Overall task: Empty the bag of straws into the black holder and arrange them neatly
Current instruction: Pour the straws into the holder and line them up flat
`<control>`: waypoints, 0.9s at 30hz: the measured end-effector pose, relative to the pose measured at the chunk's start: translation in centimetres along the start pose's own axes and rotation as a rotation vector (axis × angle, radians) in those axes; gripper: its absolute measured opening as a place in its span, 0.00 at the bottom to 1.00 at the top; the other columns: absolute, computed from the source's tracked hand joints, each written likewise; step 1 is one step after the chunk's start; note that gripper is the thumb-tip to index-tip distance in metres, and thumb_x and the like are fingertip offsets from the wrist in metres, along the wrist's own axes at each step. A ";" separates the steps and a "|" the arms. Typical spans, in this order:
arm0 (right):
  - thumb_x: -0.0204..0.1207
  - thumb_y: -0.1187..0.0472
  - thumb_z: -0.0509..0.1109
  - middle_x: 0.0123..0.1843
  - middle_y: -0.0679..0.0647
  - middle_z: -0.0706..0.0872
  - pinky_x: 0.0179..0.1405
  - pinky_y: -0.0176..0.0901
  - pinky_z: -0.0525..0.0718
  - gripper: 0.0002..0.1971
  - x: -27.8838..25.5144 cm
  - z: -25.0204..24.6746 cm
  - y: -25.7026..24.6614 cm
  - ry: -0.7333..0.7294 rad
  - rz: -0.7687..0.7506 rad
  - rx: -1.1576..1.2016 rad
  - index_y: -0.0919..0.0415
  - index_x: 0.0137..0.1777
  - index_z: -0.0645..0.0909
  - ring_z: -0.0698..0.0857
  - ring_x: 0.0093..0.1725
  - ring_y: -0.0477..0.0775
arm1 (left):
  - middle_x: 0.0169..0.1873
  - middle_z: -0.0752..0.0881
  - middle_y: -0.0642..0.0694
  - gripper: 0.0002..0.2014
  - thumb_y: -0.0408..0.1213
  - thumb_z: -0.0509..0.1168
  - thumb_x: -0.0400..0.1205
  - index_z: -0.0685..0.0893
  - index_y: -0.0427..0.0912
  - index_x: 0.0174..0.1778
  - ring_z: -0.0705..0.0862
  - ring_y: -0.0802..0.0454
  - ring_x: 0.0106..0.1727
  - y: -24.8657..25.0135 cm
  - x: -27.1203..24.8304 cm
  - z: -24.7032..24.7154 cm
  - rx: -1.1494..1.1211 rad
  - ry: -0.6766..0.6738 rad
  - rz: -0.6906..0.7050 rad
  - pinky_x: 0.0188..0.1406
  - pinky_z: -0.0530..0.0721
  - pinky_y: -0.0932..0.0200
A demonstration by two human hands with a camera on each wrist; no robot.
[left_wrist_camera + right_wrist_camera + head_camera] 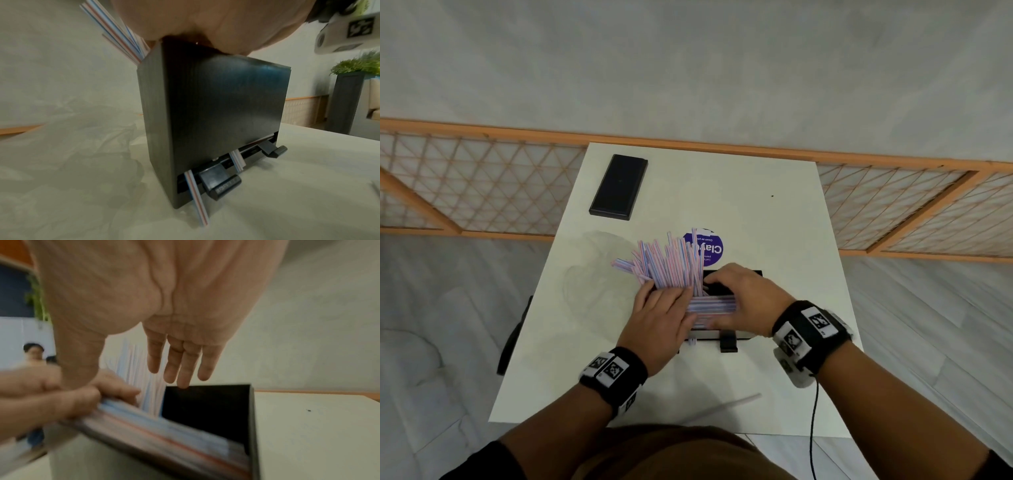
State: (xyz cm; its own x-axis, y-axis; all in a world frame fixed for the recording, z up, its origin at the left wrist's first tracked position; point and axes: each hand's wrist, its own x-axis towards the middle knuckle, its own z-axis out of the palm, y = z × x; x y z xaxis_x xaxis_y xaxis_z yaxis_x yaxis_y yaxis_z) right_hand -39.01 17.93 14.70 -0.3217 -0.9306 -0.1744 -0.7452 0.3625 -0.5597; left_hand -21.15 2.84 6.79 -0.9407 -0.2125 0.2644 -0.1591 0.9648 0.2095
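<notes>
The black holder stands open-topped on the white table, near its front. One bunch of pink-and-blue striped straws leans out of its left end, fanned upward. More straws lie flat inside. My left hand presses flat on the straws at the holder's left side, its palm on the rim. My right hand hovers over the right part, fingers straight above the dark opening. Two straw ends poke from the bottom slot of the holder.
An empty clear bag lies crumpled left of the holder. A black lid sits at the far left, with a round purple label behind the straws. One pale straw lies near the front edge. A cable hangs from my right wrist.
</notes>
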 end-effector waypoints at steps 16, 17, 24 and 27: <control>0.82 0.52 0.69 0.77 0.61 0.68 0.61 0.59 0.81 0.24 -9.1 14.3 2.1 -0.461 0.117 -0.398 0.59 0.75 0.71 0.77 0.68 0.66 | 0.82 0.74 0.42 0.28 0.50 0.46 0.92 0.70 0.40 0.85 0.70 0.44 0.84 0.9 -2.0 0.3 0.058 -0.251 0.010 0.86 0.65 0.42; 0.81 0.53 0.70 0.77 0.61 0.68 0.61 0.59 0.81 0.24 -9.0 14.7 2.2 -0.473 0.126 -0.413 0.59 0.74 0.71 0.76 0.68 0.66 | 0.82 0.74 0.42 0.28 0.50 0.46 0.92 0.70 0.40 0.85 0.69 0.44 0.84 0.9 -1.8 0.2 0.042 -0.267 0.009 0.86 0.66 0.42; 0.82 0.55 0.68 0.73 0.63 0.74 0.53 0.58 0.85 0.17 -8.6 17.4 3.7 -0.425 0.103 -0.420 0.62 0.67 0.78 0.80 0.65 0.67 | 0.81 0.74 0.45 0.27 0.53 0.50 0.91 0.72 0.43 0.83 0.69 0.47 0.83 0.7 -1.4 -1.5 -0.133 -0.231 0.003 0.87 0.62 0.42; 0.67 0.55 0.76 0.56 0.59 0.85 0.33 0.51 0.86 0.14 -8.6 17.3 3.6 -0.428 0.138 -0.443 0.59 0.51 0.85 0.87 0.50 0.61 | 0.74 0.79 0.48 0.23 0.51 0.58 0.90 0.79 0.44 0.77 0.76 0.49 0.75 0.9 -1.1 -3.1 -0.254 -0.127 -0.050 0.81 0.68 0.50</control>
State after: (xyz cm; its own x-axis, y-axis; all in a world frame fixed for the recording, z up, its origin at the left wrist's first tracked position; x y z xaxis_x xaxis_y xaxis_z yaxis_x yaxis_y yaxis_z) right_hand -28.79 26.33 0.15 -0.2388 -0.7781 -0.5809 -0.9141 0.3820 -0.1361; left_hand -19.33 3.45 9.61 -0.9661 -0.2223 0.1312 -0.1410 0.8803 0.4529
